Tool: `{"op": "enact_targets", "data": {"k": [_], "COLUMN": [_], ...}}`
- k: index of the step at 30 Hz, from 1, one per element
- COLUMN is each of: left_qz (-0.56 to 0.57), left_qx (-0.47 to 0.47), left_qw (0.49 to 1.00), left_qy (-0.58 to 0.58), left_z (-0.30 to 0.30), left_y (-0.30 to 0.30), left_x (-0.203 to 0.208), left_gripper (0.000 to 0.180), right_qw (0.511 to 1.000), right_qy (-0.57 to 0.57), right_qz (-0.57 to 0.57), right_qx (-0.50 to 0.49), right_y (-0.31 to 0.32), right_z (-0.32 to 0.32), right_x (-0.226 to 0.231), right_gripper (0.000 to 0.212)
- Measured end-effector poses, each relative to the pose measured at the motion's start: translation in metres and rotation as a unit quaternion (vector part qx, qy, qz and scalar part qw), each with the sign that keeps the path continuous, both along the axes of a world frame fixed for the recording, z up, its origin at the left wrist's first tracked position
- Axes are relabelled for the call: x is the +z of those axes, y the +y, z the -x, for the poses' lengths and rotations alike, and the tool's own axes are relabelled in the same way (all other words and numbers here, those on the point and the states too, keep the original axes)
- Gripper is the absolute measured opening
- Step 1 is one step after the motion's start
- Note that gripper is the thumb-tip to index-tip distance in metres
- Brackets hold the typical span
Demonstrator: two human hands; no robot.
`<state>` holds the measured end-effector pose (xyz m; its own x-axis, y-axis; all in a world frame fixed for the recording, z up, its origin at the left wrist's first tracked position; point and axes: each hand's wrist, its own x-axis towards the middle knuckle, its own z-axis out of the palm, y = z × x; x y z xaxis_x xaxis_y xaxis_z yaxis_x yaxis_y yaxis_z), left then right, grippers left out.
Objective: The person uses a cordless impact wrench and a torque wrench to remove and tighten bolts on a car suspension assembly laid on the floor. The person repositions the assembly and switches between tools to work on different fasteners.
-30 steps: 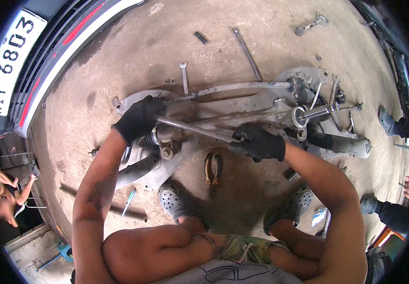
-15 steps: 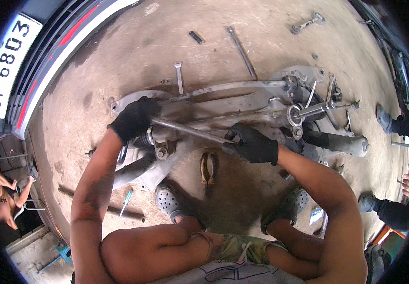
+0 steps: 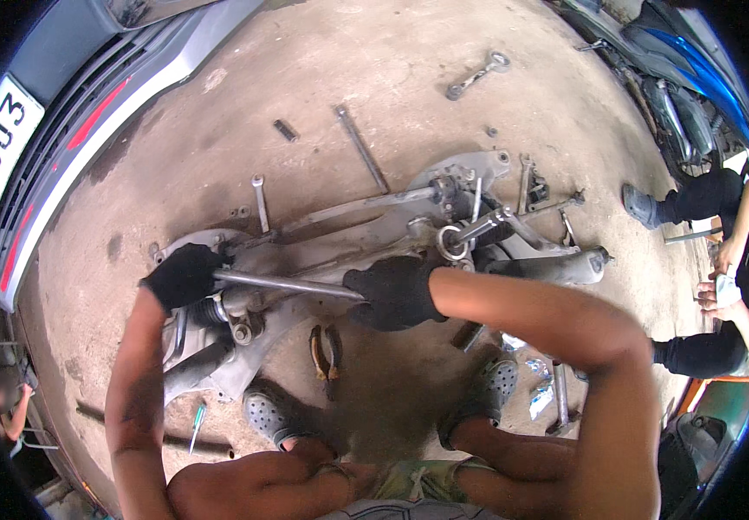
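A grey metal car subframe (image 3: 327,236) with suspension arms lies on the floor before me. Above its left half I hold a long steel bar (image 3: 288,284), tilted slightly down to the right. My left hand (image 3: 185,279), in a black glove, is closed around the bar's left end, next to a bushing and bolt on the subframe; the glove hides that end. My right hand (image 3: 396,293), also gloved, is closed on the bar's right end. Below the bar, pliers (image 3: 326,354) with worn handles lie on the floor near my feet.
Beyond the subframe lie a spanner (image 3: 260,204), a long rod (image 3: 361,149), a black socket (image 3: 285,131) and a ratchet-like tool (image 3: 478,74). A screwdriver (image 3: 197,425) and pipe lie at lower left. A car bumper (image 3: 88,130) borders the left; a motorcycle (image 3: 686,95) and a seated person (image 3: 721,286) are at right.
My view has swung right, so the floor things appear further left and more of the motorcycle and seated person shows. The bar lies more level; both hands still grip it.
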<state>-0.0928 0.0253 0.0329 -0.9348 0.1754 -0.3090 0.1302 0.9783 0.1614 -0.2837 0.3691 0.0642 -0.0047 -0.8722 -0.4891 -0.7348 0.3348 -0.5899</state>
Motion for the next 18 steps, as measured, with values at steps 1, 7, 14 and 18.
{"op": "enact_targets", "data": {"k": [1, 7, 14, 18], "left_qz": [-0.033, -0.154, -0.146, -0.201], "left_qx": [0.002, 0.083, 0.064, 0.088], "left_qw": [0.999, 0.981, 0.98, 0.973], "left_qy": [0.015, 0.08, 0.121, 0.075], "left_z": [0.003, 0.058, 0.179, 0.248], "left_y": [-0.002, 0.064, 0.167, 0.192], "left_x": [0.018, 0.123, 0.125, 0.079], "left_gripper": [0.018, 0.02, 0.035, 0.038], "right_qw": [1.0, 0.951, 0.824, 0.838], "right_qy": [0.007, 0.273, 0.501, 0.433], "right_qz": [0.0, 0.142, 0.109, 0.052], "right_qx": [0.007, -0.042, -0.241, -0.326], "right_y": [0.002, 0.039, 0.114, 0.147], "right_z": [0.008, 0.086, 0.195, 0.239], "right_x": [0.022, 0.12, 0.083, 0.039], "right_gripper": [0.037, 0.029, 0.037, 0.04]}}
